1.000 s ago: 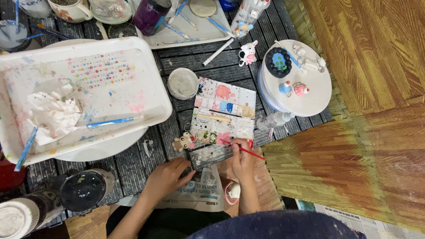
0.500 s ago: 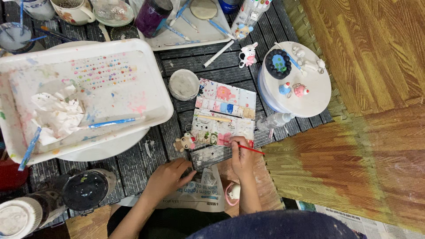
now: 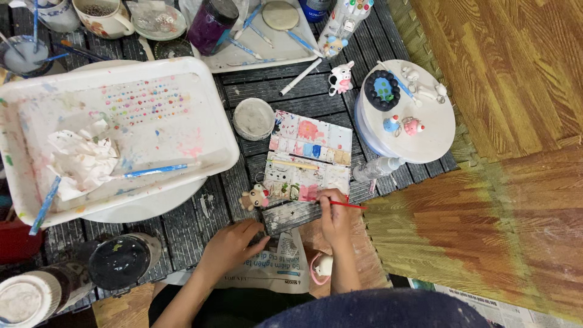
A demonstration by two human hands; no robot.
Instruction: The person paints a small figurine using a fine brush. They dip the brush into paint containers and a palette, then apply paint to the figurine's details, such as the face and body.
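Two hands low on the dark slatted counter (image 3: 182, 228). Paint palette (image 3: 310, 159) just above both, nearer the right hand (image 3: 333, 218). Left hand (image 3: 234, 243) flat, grip wide, holding nothing. Right grip pinched on red brush (image 3: 347, 205), long axis roughly level, tip seemingly pointing left onto palette's lower edge.
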